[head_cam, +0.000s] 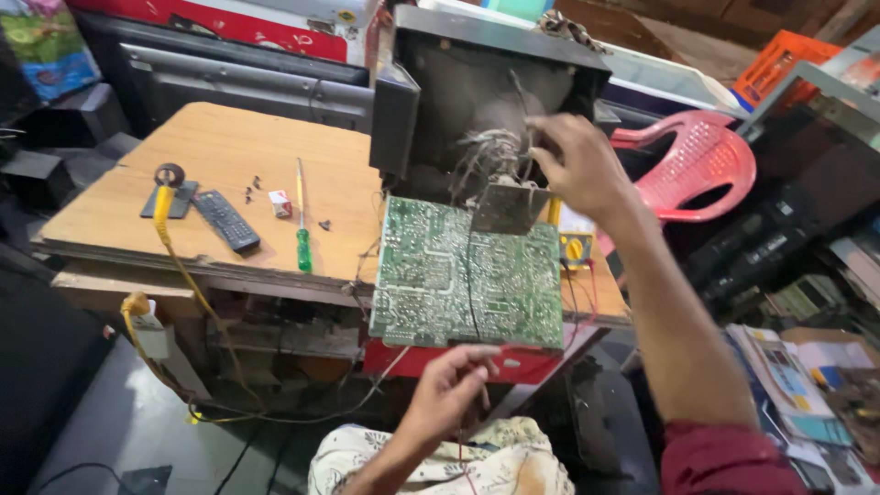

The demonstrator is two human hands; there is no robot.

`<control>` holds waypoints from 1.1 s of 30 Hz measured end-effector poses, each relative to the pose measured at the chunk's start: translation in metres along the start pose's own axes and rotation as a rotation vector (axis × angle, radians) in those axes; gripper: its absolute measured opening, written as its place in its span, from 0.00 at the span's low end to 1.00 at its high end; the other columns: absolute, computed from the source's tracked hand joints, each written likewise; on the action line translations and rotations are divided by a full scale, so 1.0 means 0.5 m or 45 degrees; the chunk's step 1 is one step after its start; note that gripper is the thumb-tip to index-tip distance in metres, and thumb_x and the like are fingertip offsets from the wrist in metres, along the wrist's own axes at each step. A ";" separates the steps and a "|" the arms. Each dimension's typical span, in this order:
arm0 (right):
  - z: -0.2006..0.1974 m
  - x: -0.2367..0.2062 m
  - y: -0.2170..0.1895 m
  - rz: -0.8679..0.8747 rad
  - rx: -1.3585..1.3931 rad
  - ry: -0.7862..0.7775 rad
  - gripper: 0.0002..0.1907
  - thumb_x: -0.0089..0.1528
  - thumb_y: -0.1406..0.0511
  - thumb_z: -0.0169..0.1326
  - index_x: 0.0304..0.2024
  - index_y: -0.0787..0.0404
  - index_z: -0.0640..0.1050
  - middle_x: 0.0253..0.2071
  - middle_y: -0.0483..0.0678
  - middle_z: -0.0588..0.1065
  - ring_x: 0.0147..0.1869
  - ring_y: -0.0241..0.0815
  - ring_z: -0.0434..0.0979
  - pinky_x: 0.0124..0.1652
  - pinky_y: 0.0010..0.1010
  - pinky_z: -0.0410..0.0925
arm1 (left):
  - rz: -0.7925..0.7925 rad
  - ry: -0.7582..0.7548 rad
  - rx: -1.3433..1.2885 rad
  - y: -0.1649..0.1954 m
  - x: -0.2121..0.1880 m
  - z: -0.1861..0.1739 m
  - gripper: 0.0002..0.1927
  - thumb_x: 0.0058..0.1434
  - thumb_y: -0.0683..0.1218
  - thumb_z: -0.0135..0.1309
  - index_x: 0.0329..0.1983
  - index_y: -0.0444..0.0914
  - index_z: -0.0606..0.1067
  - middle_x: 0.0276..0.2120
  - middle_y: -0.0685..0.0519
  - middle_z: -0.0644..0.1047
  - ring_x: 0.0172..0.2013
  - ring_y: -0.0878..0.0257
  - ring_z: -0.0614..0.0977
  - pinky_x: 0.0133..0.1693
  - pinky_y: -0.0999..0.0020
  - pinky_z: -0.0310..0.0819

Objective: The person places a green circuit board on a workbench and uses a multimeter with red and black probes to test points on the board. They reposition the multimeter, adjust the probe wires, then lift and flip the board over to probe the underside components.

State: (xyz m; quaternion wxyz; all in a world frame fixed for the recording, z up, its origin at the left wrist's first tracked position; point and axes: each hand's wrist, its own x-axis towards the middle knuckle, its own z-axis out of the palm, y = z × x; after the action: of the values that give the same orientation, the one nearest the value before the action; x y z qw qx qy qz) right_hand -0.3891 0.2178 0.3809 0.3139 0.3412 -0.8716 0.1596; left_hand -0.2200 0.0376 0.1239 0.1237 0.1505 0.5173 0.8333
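At the wooden table's (229,147) near right edge, my left hand (449,390) pinches a thin wire under the green circuit board (467,275), which overhangs that edge. My right hand (582,165) curls loosely by the tube neck (495,151) of the opened television (477,92); whether it grips anything I cannot tell.

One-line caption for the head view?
Right hand reaches into an opened television; left hand touches the edge of the green circuit board.
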 end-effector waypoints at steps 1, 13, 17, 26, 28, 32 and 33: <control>-0.011 -0.053 -0.027 0.031 0.054 0.103 0.17 0.64 0.70 0.59 0.56 0.65 0.78 0.43 0.57 0.77 0.42 0.53 0.76 0.43 0.40 0.69 | -0.051 0.015 -0.069 0.005 0.002 0.006 0.17 0.70 0.40 0.47 0.60 0.36 0.75 0.32 0.50 0.77 0.22 0.68 0.74 0.21 0.76 0.68; 0.204 -0.769 -0.297 1.039 1.593 -0.446 0.12 0.64 0.69 0.57 0.50 0.61 0.76 0.39 0.42 0.78 0.47 0.32 0.79 0.51 0.28 0.74 | -0.011 0.026 -0.700 -0.009 0.045 0.136 0.20 0.70 0.38 0.45 0.64 0.30 0.71 0.46 0.48 0.75 0.33 0.62 0.81 0.32 0.66 0.82; 0.205 -0.944 -0.225 1.146 1.088 -0.534 0.07 0.65 0.68 0.54 0.42 0.63 0.81 0.30 0.43 0.78 0.33 0.31 0.78 0.36 0.29 0.75 | 0.077 0.044 -0.653 -0.023 0.046 0.145 0.19 0.71 0.38 0.44 0.64 0.30 0.71 0.47 0.48 0.75 0.34 0.62 0.81 0.33 0.64 0.82; 0.075 -1.138 -0.004 0.696 -0.183 0.110 0.05 0.58 0.64 0.58 0.35 0.58 0.78 0.34 0.55 0.76 0.41 0.56 0.77 0.41 0.42 0.70 | 0.068 0.142 -0.514 -0.057 0.012 0.138 0.19 0.71 0.37 0.42 0.63 0.30 0.72 0.46 0.46 0.76 0.33 0.64 0.81 0.37 0.61 0.85; 0.056 -1.150 0.003 0.749 -0.463 0.131 0.07 0.60 0.63 0.59 0.35 0.61 0.78 0.38 0.57 0.75 0.47 0.59 0.75 0.46 0.48 0.67 | 0.057 0.151 -0.522 -0.079 0.000 0.140 0.19 0.70 0.37 0.42 0.62 0.31 0.72 0.47 0.47 0.77 0.33 0.64 0.81 0.38 0.61 0.84; 0.024 -1.133 0.007 1.241 -0.752 0.123 0.15 0.65 0.56 0.59 0.38 0.61 0.83 0.37 0.57 0.75 0.44 0.60 0.76 0.42 0.49 0.68 | 0.046 0.168 -0.442 -0.120 -0.029 0.115 0.17 0.71 0.37 0.43 0.62 0.30 0.73 0.46 0.48 0.76 0.34 0.63 0.82 0.41 0.63 0.83; 0.016 -1.122 0.008 1.338 -0.778 0.141 0.17 0.69 0.54 0.58 0.40 0.62 0.83 0.38 0.57 0.75 0.43 0.60 0.77 0.41 0.49 0.68 | 0.015 0.205 -0.383 -0.129 -0.035 0.107 0.18 0.70 0.37 0.44 0.61 0.31 0.73 0.45 0.48 0.76 0.34 0.63 0.82 0.41 0.64 0.83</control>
State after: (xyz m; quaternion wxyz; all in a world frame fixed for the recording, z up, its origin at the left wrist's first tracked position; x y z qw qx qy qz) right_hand -0.0758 0.4941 0.0065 0.3215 -0.2489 -0.9120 0.0536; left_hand -0.1805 0.1033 0.0860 0.0982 0.0661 0.3941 0.9114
